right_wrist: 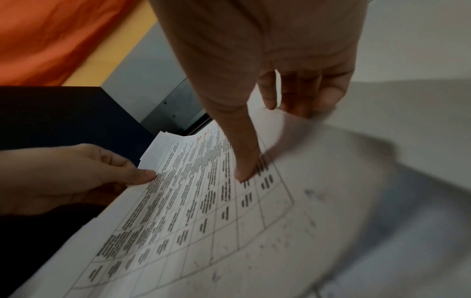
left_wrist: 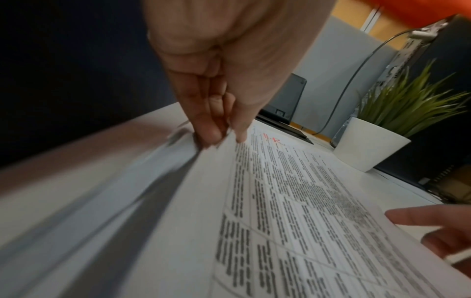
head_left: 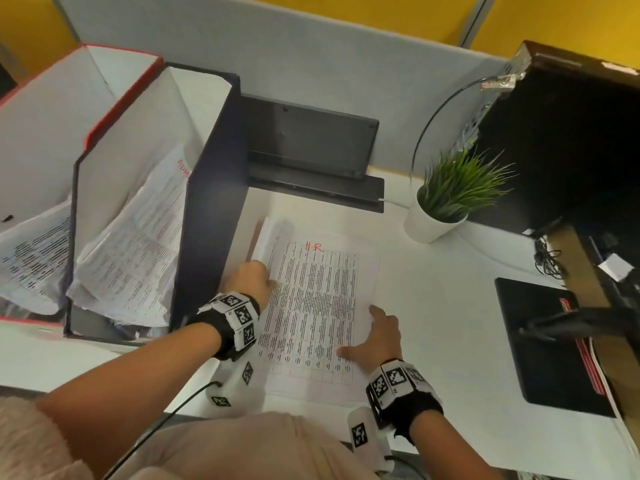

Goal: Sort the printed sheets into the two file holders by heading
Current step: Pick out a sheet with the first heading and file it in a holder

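Note:
A stack of printed sheets lies on the white desk, and its top sheet [head_left: 318, 306] [left_wrist: 293, 191] [right_wrist: 203, 201] bears a red "HR" heading. My left hand [head_left: 263, 275] [left_wrist: 224, 139] pinches that sheet's left edge, thumb on top, and the edge is lifted off the pile. My right hand [head_left: 360, 337] [right_wrist: 267, 141] holds its right edge, with the thumb pressed on the print and the fingers curled under the raised border. To the left stand a dark blue file holder [head_left: 214, 188] and a red-trimmed file holder [head_left: 104, 109], each with printed sheets inside.
A potted plant [head_left: 446, 202] in a white pot stands right of the stack. A black device [head_left: 311, 143] sits behind the stack against the grey partition. A dark computer case [head_left: 571, 133] and a black notebook [head_left: 540, 341] occupy the right side.

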### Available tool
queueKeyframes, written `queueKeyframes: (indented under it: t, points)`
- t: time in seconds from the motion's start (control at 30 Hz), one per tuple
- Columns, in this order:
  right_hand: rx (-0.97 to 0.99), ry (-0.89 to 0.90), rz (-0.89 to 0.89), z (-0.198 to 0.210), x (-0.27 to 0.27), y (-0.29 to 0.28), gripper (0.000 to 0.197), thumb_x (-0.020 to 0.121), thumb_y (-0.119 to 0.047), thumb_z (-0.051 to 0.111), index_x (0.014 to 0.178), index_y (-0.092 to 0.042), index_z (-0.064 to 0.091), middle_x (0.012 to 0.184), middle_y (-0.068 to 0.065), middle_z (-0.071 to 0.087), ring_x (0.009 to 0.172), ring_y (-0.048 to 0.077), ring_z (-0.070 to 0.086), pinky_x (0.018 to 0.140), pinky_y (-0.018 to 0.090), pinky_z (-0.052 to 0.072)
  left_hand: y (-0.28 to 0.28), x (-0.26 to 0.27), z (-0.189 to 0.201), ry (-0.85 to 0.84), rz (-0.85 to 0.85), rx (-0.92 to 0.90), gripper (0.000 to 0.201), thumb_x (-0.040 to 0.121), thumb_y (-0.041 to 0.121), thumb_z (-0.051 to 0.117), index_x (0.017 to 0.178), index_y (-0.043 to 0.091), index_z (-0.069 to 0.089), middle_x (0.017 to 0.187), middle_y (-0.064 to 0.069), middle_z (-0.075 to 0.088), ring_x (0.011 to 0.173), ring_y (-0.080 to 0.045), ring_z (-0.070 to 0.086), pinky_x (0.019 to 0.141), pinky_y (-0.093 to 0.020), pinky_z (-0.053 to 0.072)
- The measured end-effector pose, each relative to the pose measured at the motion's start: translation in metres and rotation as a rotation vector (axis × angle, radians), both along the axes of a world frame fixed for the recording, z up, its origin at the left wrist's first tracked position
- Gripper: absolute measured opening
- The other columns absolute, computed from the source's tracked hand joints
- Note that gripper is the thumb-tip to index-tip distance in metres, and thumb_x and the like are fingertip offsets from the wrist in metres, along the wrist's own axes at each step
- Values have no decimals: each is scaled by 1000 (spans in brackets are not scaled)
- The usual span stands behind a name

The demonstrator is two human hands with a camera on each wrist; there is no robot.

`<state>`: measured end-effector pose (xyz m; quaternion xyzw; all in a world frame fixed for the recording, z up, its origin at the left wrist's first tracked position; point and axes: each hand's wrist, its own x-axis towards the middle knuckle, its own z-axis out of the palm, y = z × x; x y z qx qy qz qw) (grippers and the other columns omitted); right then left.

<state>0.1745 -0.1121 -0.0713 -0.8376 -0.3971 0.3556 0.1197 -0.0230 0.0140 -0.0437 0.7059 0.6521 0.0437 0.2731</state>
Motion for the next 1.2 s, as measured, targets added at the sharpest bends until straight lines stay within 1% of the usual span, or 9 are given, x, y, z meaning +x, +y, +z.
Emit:
queueKeyframes:
  t: [0.2, 0.3, 0.4, 0.53, 0.67, 0.83, 0.97, 1.07, 1.2]
  points:
    - [190, 38, -43, 17, 4, 15, 94, 65, -23, 84, 141, -18, 30, 134, 11, 34, 123, 23, 39, 103, 33, 38, -10, -8, 6, 154, -178, 225, 26, 97, 22, 43, 106, 7, 64, 94, -7, 60, 85, -23, 58, 64, -33, 50]
    - [296, 265, -204, 19, 4, 25, 83, 70, -14, 80, 138, -17, 33, 116, 10, 52, 97, 17, 53, 83, 25, 44, -16, -12, 4, -190, -227, 349, 35, 92, 6, 50, 126, 13, 57, 106, -4, 56, 97, -18, 54, 82, -29, 50]
    - [294, 404, -336, 18, 7, 29, 87, 71, -16, 80, 141, -20, 27, 109, 7, 54, 88, 16, 55, 76, 29, 50, -23, -14, 6, -566, -69, 243, 31, 89, -5, 48, 108, 13, 63, 99, 3, 61, 90, -10, 57, 82, -20, 47]
    - [320, 544, -378, 13, 10, 27, 89, 73, -4, 76, 143, -18, 22, 116, 11, 51, 90, 17, 53, 69, 27, 51, -22, -17, 8, -760, 118, 36, 19, 88, -8, 47, 87, 7, 60, 87, -6, 63, 76, -17, 58, 64, -25, 49]
    - [426, 347, -235, 7, 17, 21, 29, 74, 15, 63, 95, -5, 63, 94, 12, 61, 85, 26, 58, 70, 28, 48, -20, -19, 14, -869, 139, -97, 21, 83, -13, 53, 75, 2, 64, 83, -10, 60, 81, -26, 56, 65, -30, 48]
    - [432, 366, -340, -2, 19, 15, 33, 77, 13, 61, 60, -15, 59, 68, 9, 60, 60, 21, 52, 49, 22, 44, 4, -10, 12, -818, 456, -135, 20, 91, 3, 48, 80, 3, 65, 96, -19, 64, 90, -29, 60, 88, -45, 51]
    - [421, 378, -365, -7, 18, 12, 33, 74, 17, 60, 60, -13, 60, 67, 4, 60, 65, 21, 55, 56, 26, 48, 17, -11, 12, -595, 444, -342, 23, 81, 20, 72, 69, 3, 62, 71, -12, 66, 67, -26, 64, 70, -39, 57]
    - [385, 383, -383, -8, 18, 14, 21, 76, -3, 72, 62, -10, 58, 58, 1, 58, 53, 14, 53, 49, 14, 45, 16, -5, 12, -309, 313, -286, 29, 69, 27, 81, 67, 2, 66, 64, -10, 67, 58, -23, 65, 54, -29, 55]
    - [357, 452, -451, -10, 21, 14, 33, 70, -12, 80, 89, 7, 62, 75, 10, 65, 66, 19, 60, 75, 37, 54, 11, 1, 5, -185, 175, -110, 26, 73, 26, 78, 60, 6, 66, 63, -4, 65, 55, -16, 61, 52, -24, 52]
